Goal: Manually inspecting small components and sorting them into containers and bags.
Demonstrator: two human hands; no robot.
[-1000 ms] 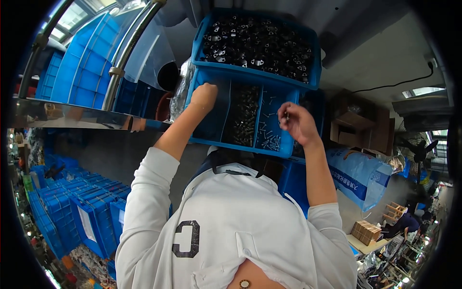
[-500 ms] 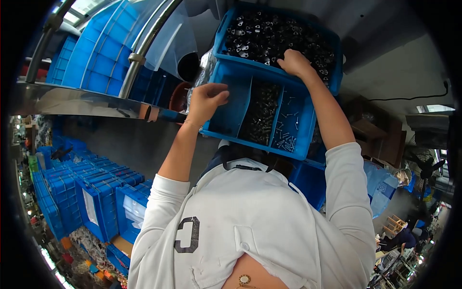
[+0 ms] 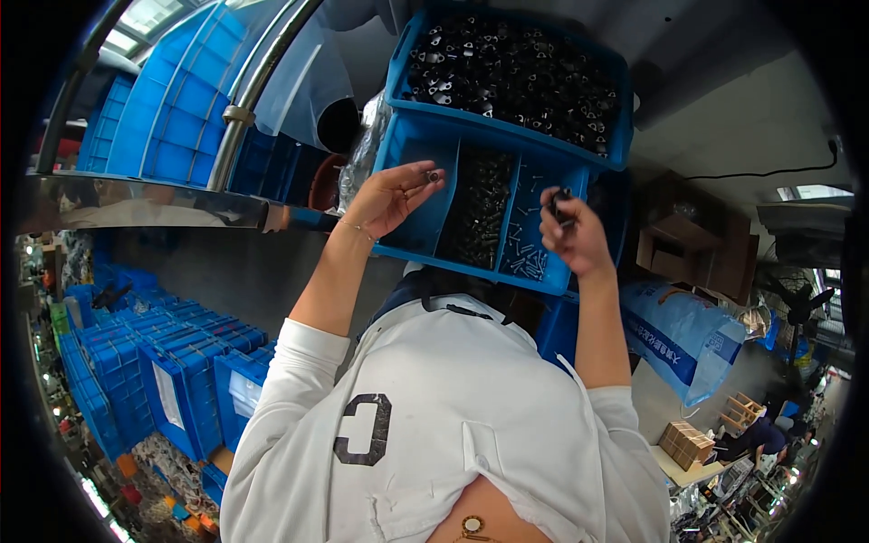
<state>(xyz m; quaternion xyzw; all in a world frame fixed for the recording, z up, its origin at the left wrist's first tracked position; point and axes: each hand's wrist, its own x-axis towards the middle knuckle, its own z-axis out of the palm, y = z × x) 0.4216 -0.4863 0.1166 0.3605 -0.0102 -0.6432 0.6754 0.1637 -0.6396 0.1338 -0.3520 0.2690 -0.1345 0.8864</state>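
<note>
My left hand (image 3: pixel 391 195) is raised palm-up over the left compartment of a blue divided tray (image 3: pixel 418 242) and pinches a small metal ring (image 3: pixel 433 176) between its fingertips. My right hand (image 3: pixel 570 237) is closed around a small black part (image 3: pixel 559 201) above the tray's right compartment, which holds silvery screws (image 3: pixel 525 258). The middle compartment is full of dark screws (image 3: pixel 480 213). Behind the tray sits a larger blue bin (image 3: pixel 617 149) heaped with black parts (image 3: pixel 516 68).
Stacked blue crates (image 3: pixel 163 362) fill the lower left, with more blue bins (image 3: pixel 172 118) behind a metal rail (image 3: pixel 262 81) at the upper left. A blue printed sack (image 3: pixel 683 330) and cardboard boxes (image 3: pixel 683 253) lie to the right. A seated person (image 3: pixel 756 439) is at the far lower right.
My right hand came back down from the upper bin with a black part. My left hand left the tray's edge and turned palm-up with the ring in its fingertips.
</note>
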